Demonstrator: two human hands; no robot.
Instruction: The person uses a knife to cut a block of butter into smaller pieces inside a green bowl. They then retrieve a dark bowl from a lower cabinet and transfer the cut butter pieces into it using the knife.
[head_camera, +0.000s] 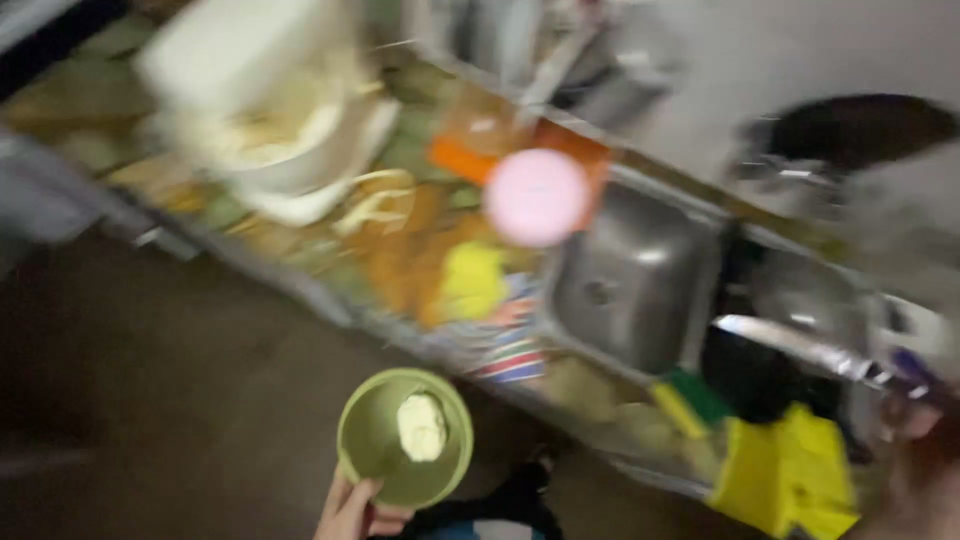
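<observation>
While the left hand (352, 512) grips the near rim of a green bowl (385, 462) with a pale lump (422, 426) inside, it hangs over dark floor (170, 400), clear of the worktop (330, 290) edge. At far right a blurred hand (915, 420), seemingly the right, grips a knife (790, 345); how firmly it closes cannot be told. Yellow cloth (790, 475) drapes the edge by the steel sink (640, 280). Beyond, a pink round lid (537, 197), orange packet (465, 160) and white pot (290, 140) crowd the surface.
</observation>
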